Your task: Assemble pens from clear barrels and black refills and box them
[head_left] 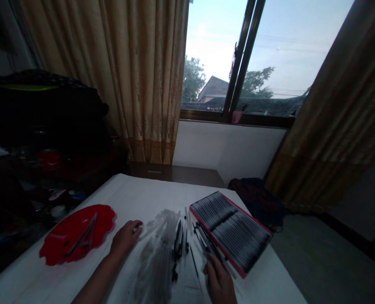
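A loose heap of clear, slim plastic tubes (pixel 157 257), blurred, fanned over the smooth white table (pixel 136 188). Dark, thin pens (pixel 179 242) lay along its three o'clock side. Farther toward three sat a flat red-edged box (pixel 250 242), packed in tight ribbed rows; toward nine, a glossy red bowl (pixel 107 217) with a wavy rim. At ten, the left hand (pixel 126 237) curled its fingers narrowly beside the tubes; at four, the right hand (pixel 218 278) bent its fingers inward. Whether either gripped anything, I couldn't tell.
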`<state>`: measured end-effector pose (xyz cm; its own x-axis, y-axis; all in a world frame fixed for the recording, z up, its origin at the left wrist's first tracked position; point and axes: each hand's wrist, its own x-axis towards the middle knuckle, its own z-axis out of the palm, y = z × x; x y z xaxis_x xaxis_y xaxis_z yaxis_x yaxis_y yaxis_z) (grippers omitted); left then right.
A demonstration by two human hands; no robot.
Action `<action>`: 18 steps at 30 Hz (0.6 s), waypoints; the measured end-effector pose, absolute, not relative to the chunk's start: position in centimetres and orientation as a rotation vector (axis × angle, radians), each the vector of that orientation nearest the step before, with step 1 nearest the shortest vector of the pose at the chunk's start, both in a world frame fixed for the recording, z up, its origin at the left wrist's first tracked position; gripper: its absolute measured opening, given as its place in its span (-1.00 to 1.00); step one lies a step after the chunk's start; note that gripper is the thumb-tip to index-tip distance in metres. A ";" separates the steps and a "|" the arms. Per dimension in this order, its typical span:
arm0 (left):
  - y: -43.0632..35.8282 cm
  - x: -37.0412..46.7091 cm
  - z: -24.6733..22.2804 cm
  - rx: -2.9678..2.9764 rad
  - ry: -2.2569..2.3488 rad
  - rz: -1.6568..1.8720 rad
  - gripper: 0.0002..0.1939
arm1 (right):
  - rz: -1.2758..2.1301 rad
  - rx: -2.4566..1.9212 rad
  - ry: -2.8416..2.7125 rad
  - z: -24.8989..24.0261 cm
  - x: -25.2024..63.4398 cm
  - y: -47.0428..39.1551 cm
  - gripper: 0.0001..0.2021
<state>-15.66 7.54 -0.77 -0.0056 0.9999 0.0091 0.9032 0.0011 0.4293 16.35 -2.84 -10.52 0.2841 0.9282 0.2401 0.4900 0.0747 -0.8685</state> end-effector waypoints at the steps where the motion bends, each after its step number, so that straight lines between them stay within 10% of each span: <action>1: 8.0 -15.6 -1.0 1.961 2.008 0.429 -0.67 | 0.535 -1.557 -1.347 -10.7 16.2 -2.9 -0.42; 18: 8.4 -14.5 -2.6 1.835 1.893 0.645 -0.83 | 0.339 -1.507 -1.492 -11.0 15.4 -3.6 -0.46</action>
<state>-14.52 8.35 -2.61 -0.0372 0.9992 0.0177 0.8024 0.0193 0.5965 15.37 -3.60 -11.00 0.2158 0.8858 0.4107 0.6210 0.2001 -0.7578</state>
